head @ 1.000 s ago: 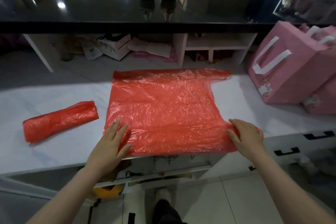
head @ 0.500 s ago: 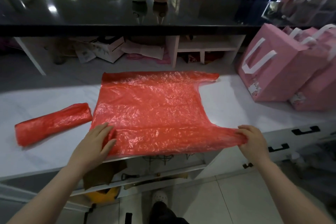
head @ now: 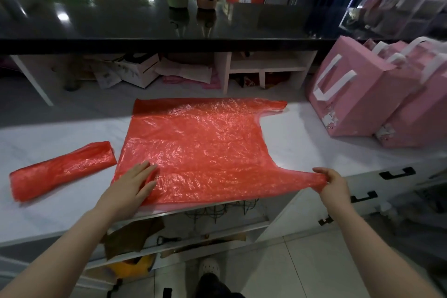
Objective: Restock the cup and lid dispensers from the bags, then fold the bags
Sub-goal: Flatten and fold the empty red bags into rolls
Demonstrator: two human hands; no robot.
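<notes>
Bag (head: 200, 150) lies flat mid-frame on my white counter (head: 48, 143), my left hand (head: 131, 189) pressing its lower-left corner with straight fingers, my right hand (head: 332, 182) pinching its near handle at lower right.

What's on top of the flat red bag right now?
Only the left hand, lying flat on the flat red bag near its corner. The bag hides the white counter beneath.
</notes>
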